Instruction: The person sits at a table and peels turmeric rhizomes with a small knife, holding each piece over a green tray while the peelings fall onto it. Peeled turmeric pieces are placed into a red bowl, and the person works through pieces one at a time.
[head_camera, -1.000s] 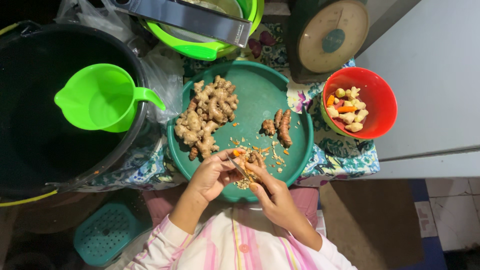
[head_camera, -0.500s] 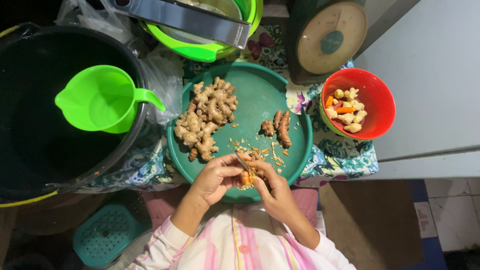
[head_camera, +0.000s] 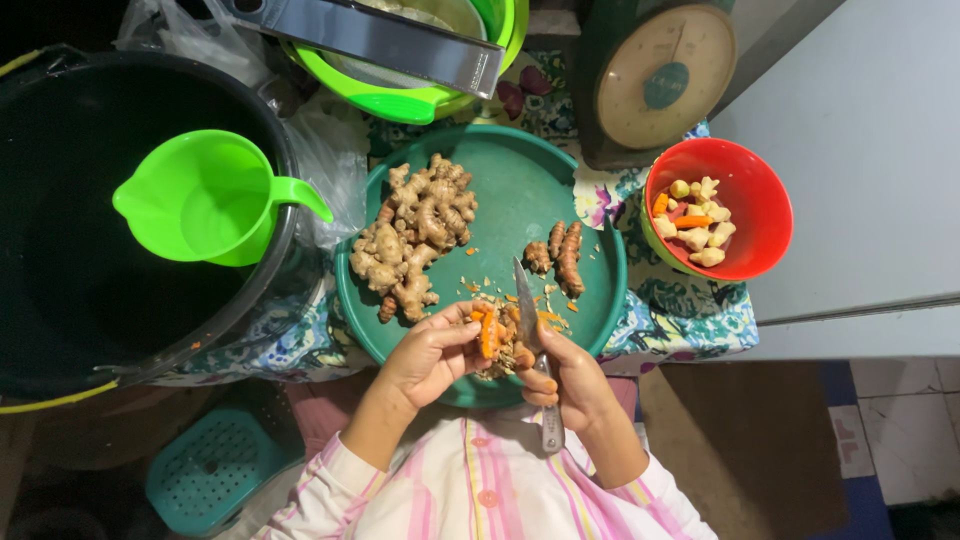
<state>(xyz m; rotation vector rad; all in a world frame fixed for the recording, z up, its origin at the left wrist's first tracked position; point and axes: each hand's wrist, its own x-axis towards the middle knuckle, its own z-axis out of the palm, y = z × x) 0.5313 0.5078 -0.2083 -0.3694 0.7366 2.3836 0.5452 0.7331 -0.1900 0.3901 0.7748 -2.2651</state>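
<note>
Over the near rim of the green tray (head_camera: 600, 260), I log my left hand (head_camera: 430, 355) with fingers grasping an orange peeled root piece (head_camera: 489, 333), upright, long axis pointing away from me. My right hand (head_camera: 570, 380) is clenched on a knife (head_camera: 530, 330), blade angled toward the tray's centre. Judged step: peeling; next calls for turning the piece.

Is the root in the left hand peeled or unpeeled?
Peeled, at least on the side shown: the root in the left hand is bare bright orange, unlike the brown-skinned pile. Its far side is hidden.
</note>
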